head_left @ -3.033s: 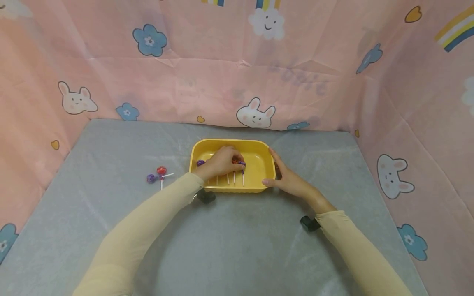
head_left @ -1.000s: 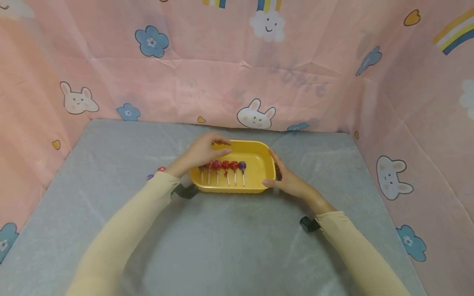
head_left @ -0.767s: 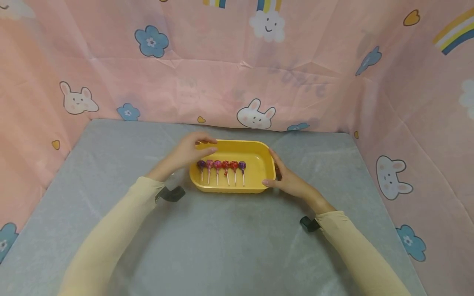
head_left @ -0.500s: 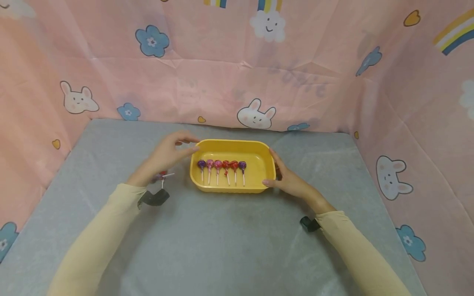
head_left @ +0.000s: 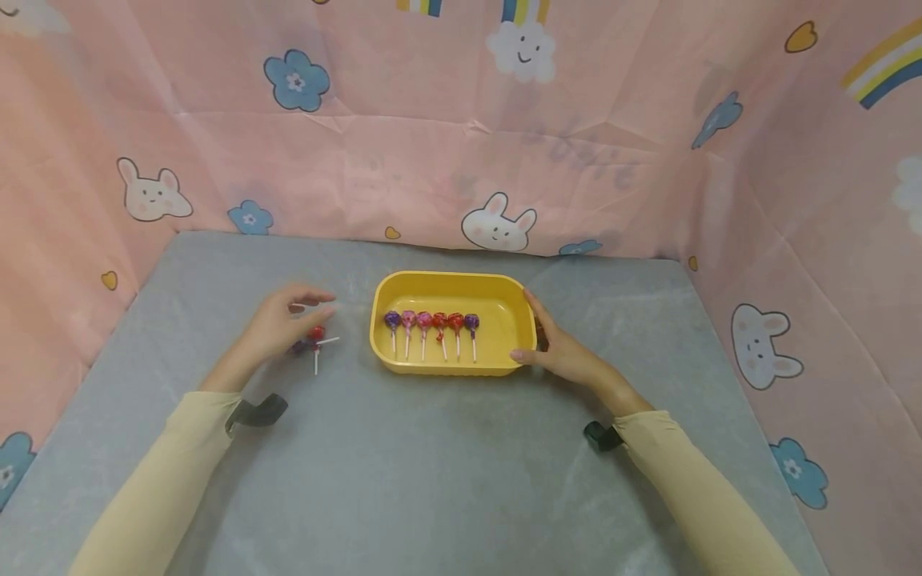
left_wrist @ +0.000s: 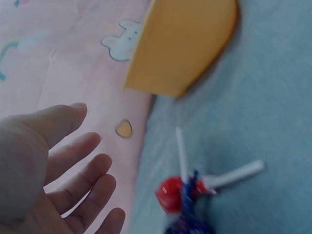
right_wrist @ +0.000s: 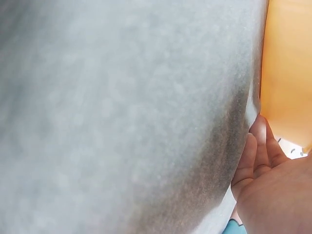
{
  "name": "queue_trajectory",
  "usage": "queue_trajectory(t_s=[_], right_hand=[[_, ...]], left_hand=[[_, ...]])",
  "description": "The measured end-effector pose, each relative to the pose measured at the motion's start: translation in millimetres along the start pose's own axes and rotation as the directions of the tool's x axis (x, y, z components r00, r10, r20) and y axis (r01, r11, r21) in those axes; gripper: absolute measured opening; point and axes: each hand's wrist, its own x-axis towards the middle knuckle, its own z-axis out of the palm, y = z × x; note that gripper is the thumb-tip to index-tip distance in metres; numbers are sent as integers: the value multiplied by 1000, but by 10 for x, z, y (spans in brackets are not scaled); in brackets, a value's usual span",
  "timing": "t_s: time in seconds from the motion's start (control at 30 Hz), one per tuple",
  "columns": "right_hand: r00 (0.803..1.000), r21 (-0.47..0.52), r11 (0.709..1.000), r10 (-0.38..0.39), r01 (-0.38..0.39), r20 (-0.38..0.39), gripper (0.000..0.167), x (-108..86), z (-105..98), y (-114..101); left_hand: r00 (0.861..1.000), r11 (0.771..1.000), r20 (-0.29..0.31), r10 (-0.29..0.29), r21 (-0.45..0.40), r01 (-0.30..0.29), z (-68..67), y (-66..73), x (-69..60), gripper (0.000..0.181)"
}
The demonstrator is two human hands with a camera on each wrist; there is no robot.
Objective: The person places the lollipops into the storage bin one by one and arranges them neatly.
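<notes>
My left hand (head_left: 284,320) hovers over the left of the table with nothing in it, thumb and fingers apart. Just below it lie two loose lollipops, a red lollipop (left_wrist: 169,195) and a purple lollipop (left_wrist: 189,226), their white sticks pointing different ways; the hand partly covers them in the head view. At the centre stands a yellow plastic basin (head_left: 504,324). My right hand (head_left: 565,348) holds its right end, thumb at the front corner of the rim and fingers along the outer side. Inside, several wrapped lollipops (head_left: 439,320) form a row, sticks toward me.
A grey cloth-covered table (head_left: 461,472) lies under everything. Pink printed fabric (head_left: 403,160) hangs along its back and sides. Each wrist bears a dark strap-like piece, the left wrist band (head_left: 258,411) and the right wrist band (head_left: 602,437).
My left hand has let go inside the basin, left it and moved left to above the two loose lollipops. The row of lollipops is uncovered. My right hand has stayed on the basin.
</notes>
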Motion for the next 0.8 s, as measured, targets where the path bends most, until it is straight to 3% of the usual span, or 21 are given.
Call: queue_trajectory(t_s=[0.3,0.57,0.8], right_hand=[[1000,5,1000,-5,5,-6,106,6,13,29],[1000,14,1000,-12,12,3,105,7,14,21],[1000,6,1000,9,-9,0,106,1,10,7]], left_hand=[[996,994,2,-94,-46,94,0,-331,-108,44],[996,996,-16,-93,-14,93,-12,-476,-258,46],[994,996,-66,-89,24,91,28,-576,-404,45]])
